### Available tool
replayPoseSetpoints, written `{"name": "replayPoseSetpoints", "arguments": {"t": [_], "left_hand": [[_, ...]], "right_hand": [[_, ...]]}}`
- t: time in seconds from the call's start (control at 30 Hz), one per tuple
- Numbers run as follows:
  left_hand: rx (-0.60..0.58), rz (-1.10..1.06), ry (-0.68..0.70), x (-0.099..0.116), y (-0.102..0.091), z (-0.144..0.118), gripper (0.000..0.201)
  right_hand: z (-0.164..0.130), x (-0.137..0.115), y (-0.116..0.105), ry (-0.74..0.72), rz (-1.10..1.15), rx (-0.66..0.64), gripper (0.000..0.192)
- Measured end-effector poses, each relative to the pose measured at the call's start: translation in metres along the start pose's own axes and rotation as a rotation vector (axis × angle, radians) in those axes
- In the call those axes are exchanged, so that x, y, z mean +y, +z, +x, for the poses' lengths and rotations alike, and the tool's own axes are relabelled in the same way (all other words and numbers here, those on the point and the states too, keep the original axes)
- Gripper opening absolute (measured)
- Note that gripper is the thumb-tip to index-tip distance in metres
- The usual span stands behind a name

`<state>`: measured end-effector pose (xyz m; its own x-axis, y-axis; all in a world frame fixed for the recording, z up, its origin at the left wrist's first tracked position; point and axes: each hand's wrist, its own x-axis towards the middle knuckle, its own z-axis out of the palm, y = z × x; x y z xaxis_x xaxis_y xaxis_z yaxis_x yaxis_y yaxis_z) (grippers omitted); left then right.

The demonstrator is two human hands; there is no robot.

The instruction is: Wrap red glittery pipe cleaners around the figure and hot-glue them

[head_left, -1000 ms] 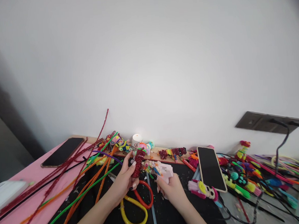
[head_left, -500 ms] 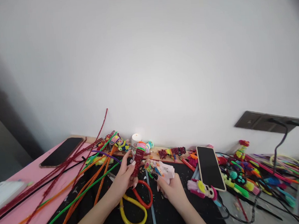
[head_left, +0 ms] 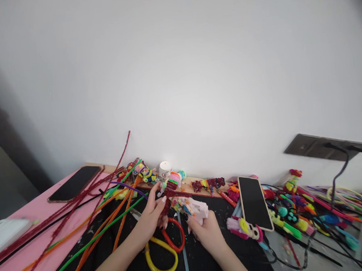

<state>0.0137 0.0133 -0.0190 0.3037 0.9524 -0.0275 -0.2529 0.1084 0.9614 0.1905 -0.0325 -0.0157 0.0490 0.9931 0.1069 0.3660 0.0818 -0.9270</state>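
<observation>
Black mat [head_left: 205, 261] cluttered; our left hand [head_left: 149, 220] pinches dark red pipe-cleaner piece [head_left: 168, 196], long axis upright; right hand [head_left: 206, 230] grips white glue gun [head_left: 198, 208] just right of it.

left hand [head_left: 149, 218] gripping red pipe-cleaner figure [head_left: 168, 195], right hand [head_left: 206, 228] holding glue gun [head_left: 198, 208]

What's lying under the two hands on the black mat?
Under the left hand and right hand lie a red loop and a yellow loop on the black mat. The parts beneath the palms are hidden.
</observation>
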Motion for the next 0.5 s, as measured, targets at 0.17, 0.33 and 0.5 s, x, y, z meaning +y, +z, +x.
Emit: {"name": "replayPoseSetpoints", "arguments": {"t": [0.17, 0.33, 0.5], "left_hand": [[0.003, -0.027, -0.011, -0.001, 0.0, 0.002, 0.067], [0.006, -0.049, -0.04, 0.003, 0.0, 0.002, 0.071], [0.006, -0.099, -0.062, 0.01, 0.001, 0.0, 0.075]], "right_hand": [[0.001, 0.0, 0.0, -0.008, -0.003, -0.002, 0.022], [0.002, 0.001, 0.0, 0.002, -0.001, 0.023, 0.023], [0.001, 0.002, 0.0, 0.023, -0.009, 0.026, 0.026]]}}
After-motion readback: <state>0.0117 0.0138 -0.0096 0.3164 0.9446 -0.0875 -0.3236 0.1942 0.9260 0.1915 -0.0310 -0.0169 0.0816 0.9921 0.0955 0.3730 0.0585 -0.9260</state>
